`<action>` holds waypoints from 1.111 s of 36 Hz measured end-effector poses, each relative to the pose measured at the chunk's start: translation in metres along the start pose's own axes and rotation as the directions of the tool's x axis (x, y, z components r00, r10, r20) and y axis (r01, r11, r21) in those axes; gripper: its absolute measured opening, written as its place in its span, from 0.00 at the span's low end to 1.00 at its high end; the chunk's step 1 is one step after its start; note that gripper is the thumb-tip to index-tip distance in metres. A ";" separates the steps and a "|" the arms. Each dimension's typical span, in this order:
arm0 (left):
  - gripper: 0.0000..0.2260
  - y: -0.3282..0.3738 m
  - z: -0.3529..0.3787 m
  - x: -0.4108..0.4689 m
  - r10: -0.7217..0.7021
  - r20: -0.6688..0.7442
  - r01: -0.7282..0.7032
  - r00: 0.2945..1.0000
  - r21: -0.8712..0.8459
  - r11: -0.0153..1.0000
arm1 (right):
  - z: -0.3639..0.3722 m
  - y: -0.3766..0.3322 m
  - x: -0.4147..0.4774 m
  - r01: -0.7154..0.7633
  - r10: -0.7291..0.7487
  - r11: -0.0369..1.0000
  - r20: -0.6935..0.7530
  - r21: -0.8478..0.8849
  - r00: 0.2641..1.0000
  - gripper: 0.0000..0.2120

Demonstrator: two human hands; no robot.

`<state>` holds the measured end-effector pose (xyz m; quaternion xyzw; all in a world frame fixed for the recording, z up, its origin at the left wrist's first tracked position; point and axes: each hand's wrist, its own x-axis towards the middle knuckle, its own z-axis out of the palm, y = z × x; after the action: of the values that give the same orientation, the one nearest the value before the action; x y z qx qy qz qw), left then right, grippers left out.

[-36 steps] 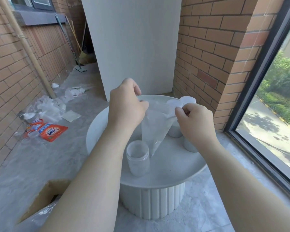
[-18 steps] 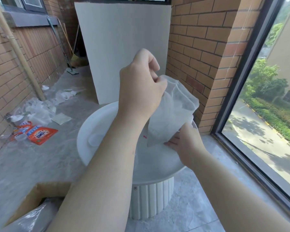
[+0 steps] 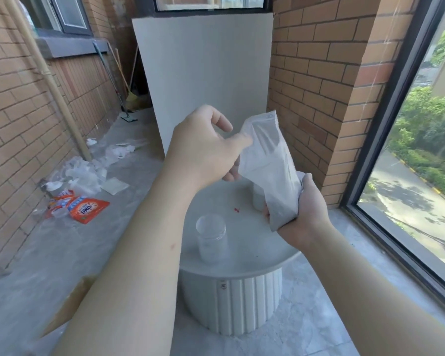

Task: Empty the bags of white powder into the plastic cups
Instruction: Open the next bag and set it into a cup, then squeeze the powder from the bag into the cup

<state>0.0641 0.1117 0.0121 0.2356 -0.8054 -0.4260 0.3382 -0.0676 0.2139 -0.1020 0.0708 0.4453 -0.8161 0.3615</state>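
bag point(image 3: 267, 163): held tilted above the surface point(image 3: 244, 253), white powder inside, between my two grips
right grip point(image 3: 305, 211): curled round the bag's lower end
left grip point(image 3: 206, 147): thumb and lower fingers pinch its upper edge
cup point(image 3: 211, 238): clear, upright on the surface, below-left of the bag

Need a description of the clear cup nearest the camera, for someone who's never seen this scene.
Find the round white table with the ribbed base, in the middle of the brick-walled balcony. Near the front left of its top stands the clear plastic cup, upright and alone. Unlike the other cup, which is farther back and partly hidden behind the bag of powder, it is in full view.
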 end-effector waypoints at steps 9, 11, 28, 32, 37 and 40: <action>0.15 -0.013 -0.009 -0.019 -0.113 0.174 0.107 0.978 0.043 0.993 | 0.007 -0.006 -0.003 0.107 -0.117 0.983 -0.064 -0.150 0.991 0.20; 0.17 -0.020 -0.012 -0.021 -0.109 0.173 0.105 0.979 0.035 0.994 | 0.008 -0.006 -0.008 0.127 -0.148 0.964 -0.076 -0.234 0.986 0.20; 0.20 -0.103 -0.025 -0.017 -0.271 0.270 0.168 0.924 0.350 0.922 | -0.004 -0.002 0.007 0.379 -0.481 0.805 -0.128 -0.456 0.867 0.28; 0.44 -0.127 -0.014 -0.024 -0.344 0.499 0.017 0.796 0.549 0.835 | -0.007 -0.007 0.013 0.417 -0.530 0.780 -0.139 -0.467 0.837 0.27; 0.38 -0.140 0.004 -0.019 -0.278 0.392 0.022 0.877 0.545 0.838 | -0.008 -0.009 0.018 0.456 -0.581 0.733 -0.116 -0.505 0.805 0.28; 0.37 -0.143 0.010 -0.014 -0.246 0.323 0.050 0.914 0.514 0.856 | -0.008 -0.008 0.022 0.485 -0.626 0.682 -0.093 -0.547 0.775 0.29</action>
<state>0.0787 0.0508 -0.1175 0.2904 -0.9160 -0.2677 0.0709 -0.0902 0.2115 -0.1116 -0.0524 0.6834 -0.7273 0.0348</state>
